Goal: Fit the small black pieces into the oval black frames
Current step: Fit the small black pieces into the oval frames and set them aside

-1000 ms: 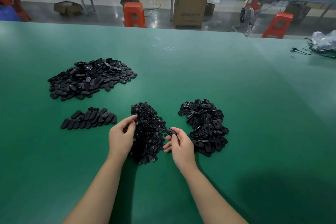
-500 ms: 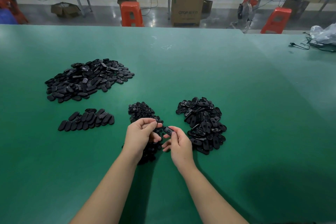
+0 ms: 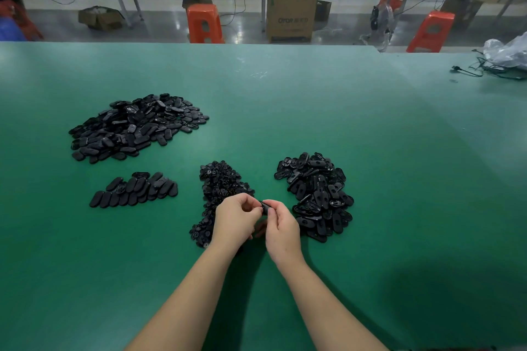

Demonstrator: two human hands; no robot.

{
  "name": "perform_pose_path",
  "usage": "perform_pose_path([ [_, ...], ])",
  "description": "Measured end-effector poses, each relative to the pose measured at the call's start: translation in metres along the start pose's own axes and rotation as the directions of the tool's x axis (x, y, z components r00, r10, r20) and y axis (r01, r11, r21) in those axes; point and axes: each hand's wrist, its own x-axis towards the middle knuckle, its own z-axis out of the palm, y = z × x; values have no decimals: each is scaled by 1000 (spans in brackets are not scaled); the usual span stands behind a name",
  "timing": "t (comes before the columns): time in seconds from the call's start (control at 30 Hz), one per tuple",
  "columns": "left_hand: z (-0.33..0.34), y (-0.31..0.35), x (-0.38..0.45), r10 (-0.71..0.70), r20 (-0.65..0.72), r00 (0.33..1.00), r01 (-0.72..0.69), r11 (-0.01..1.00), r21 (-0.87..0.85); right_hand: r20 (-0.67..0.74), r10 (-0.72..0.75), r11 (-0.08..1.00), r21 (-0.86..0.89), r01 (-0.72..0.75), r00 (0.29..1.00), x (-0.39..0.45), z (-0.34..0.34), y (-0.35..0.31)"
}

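Right hand (image 3: 282, 226) fingers pinching oval frame (image 3: 265, 206), left hand (image 3: 235, 219) fingers curled against it

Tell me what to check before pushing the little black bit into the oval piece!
1. Oval frame gripped by the right hand: ok, fingers pinch it.
2. Small piece in the left hand: cannot tell, the curled fingers hide it.
3. Both hands meet above the table: ok, fingertips are together at the frame.
4. Small piece lined up with the frame's hole: cannot tell, too small and covered.
5. More small pieces close by: ok, the pile lies right behind the left hand.
6. More empty frames ready: ok, the pile sits beside the right hand.
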Motion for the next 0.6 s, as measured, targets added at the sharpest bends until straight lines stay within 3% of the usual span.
perform_pose_path([
  [0.6,3,7,1,105,-21,994,-95,954,283,2,-6,1000,1,6,1000,0,-2,-1],
])
